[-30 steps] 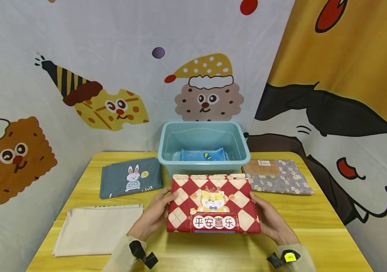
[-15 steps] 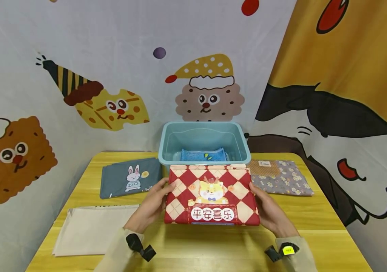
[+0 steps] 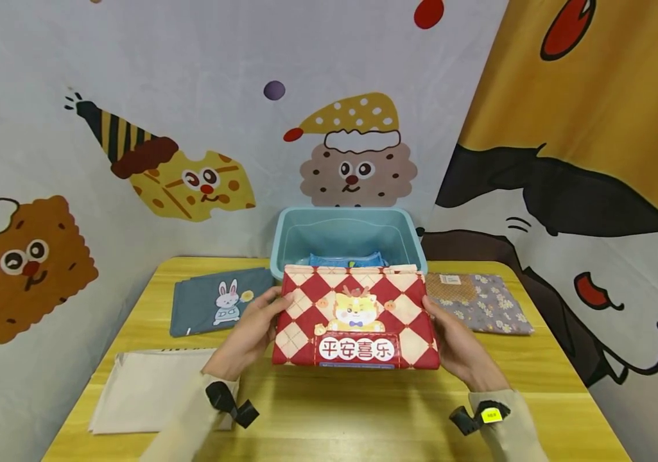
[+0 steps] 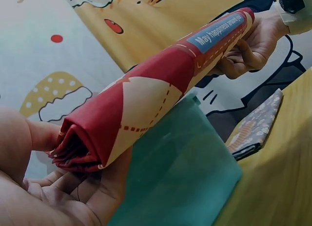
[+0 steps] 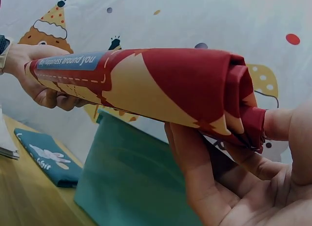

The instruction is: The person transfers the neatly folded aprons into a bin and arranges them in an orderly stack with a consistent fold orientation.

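Observation:
Both hands hold up a folded red-and-cream checked cloth (image 3: 357, 317) with a cartoon animal and Chinese characters printed on it. My left hand (image 3: 250, 333) grips its left end, thumb on top and fingers underneath, as the left wrist view shows. At the other end my right hand (image 3: 461, 346) pinches the layered folds the same way; the right wrist view shows the folds (image 5: 239, 99) bunched at the thumb. The cloth is raised above the table and overlaps the front of a light blue plastic bin (image 3: 346, 228). Inside the bin lies something blue (image 3: 329, 261), partly hidden.
Left of the bin lies a folded dark blue-grey cloth (image 3: 198, 305) with a rabbit print. Nearer, a folded cream cloth (image 3: 149, 391) sits partly under the left forearm. A folded floral cloth (image 3: 496, 305) is at the right. Behind the wooden table (image 3: 536, 398) hangs a printed curtain (image 3: 213, 96).
Both hands have moved the checked cloth forward and up toward the bin, so it now covers more of the bin's front and of the blue thing inside. The grip stays the same.

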### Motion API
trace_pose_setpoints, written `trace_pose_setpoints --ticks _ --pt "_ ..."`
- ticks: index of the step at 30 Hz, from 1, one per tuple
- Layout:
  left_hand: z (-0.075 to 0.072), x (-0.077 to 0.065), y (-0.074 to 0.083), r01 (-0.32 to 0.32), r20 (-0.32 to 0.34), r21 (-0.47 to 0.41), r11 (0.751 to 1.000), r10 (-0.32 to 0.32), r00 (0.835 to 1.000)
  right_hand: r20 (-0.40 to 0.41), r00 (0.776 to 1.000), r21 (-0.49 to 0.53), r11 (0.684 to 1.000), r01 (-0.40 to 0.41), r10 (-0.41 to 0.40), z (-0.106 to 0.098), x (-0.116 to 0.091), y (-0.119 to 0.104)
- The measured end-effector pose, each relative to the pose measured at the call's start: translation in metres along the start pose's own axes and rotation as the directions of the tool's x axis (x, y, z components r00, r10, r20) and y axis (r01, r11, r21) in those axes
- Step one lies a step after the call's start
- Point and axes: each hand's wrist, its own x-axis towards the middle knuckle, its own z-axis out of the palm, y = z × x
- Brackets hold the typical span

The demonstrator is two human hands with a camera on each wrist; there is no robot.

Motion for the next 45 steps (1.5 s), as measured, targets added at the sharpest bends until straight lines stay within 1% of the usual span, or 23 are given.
trace_pose_setpoints --ticks 3,11,19,27,32,36,40,45 --pt "0.0 0.003 0.007 -0.005 0.011 -0.003 1.0 0.005 1.0 -0.003 1.0 0.0 1.0 0.011 -0.011 0.0 0.003 -0.007" --pt "0.004 0.015 0.03 -0.025 -0.003 -0.015 1.0 0.025 1.0 -0.029 0.999 -0.009 1.0 0.017 -0.017 0.001 0.013 -0.028" --pt "0.003 0.03 0.049 -0.035 0.001 0.001 0.999 0.035 0.999 -0.084 0.996 -0.041 0.999 0.028 -0.031 0.002 0.028 -0.049" --pt "-0.002 0.048 0.06 -0.028 -0.005 0.003 1.0 0.028 1.0 -0.133 0.988 -0.065 0.996 0.069 -0.077 0.003 0.049 -0.068" --pt "-0.003 0.06 0.067 -0.031 -0.013 0.04 0.999 0.032 0.999 -0.145 0.983 -0.091 0.991 0.096 -0.109 0.001 0.062 -0.079" --pt "-0.002 0.07 0.073 -0.029 -0.024 0.071 0.997 0.031 0.999 -0.146 0.982 -0.12 0.987 0.103 -0.12 -0.002 0.072 -0.085" --pt "-0.001 0.079 0.079 -0.022 -0.044 0.079 0.997 0.025 0.999 -0.147 0.982 -0.151 0.984 0.099 -0.121 -0.004 0.083 -0.09" --pt "-0.003 0.089 0.085 -0.013 -0.072 0.105 0.994 0.021 0.997 -0.138 0.98 -0.189 0.975 0.114 -0.141 -0.005 0.094 -0.097"
